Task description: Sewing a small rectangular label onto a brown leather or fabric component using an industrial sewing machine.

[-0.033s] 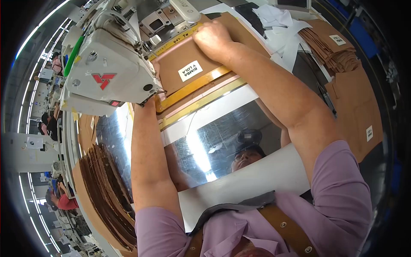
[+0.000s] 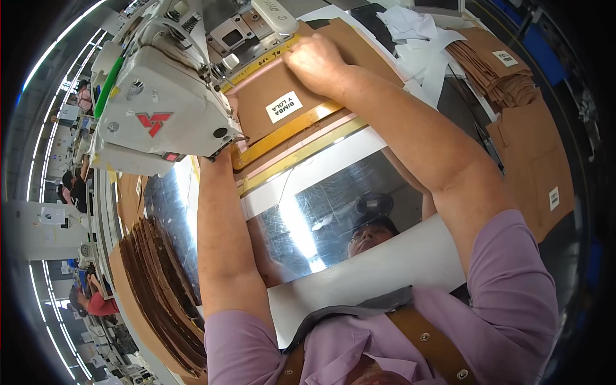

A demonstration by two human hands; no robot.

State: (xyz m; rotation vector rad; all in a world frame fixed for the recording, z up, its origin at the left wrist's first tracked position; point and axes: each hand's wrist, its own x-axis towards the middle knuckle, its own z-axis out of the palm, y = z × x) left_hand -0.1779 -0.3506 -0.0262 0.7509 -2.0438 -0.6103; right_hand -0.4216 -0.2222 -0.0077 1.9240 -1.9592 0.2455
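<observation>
A flat brown panel (image 2: 263,106) with a small white label lies under the white sewing machine head (image 2: 154,102). Yellow strips run along it: a yellow strip with handwritten marks (image 2: 264,61) on the far side, an orange-yellow strip (image 2: 289,133) on the near side. My right hand (image 2: 313,59) rests on the panel's far part beside the marked strip, fingers curled under; whatever they grip is hidden. My left hand (image 2: 221,156) reaches behind the machine head at the panel's left end. Its fingers are mostly covered by the machine.
A shiny metal plate (image 2: 340,212) lies in front of me. At left stands a stack of brown pieces (image 2: 157,289); another brown stack (image 2: 491,70) sits at the far right, with white scraps (image 2: 410,29) beside it. Tweezers (image 2: 491,151) lie at right.
</observation>
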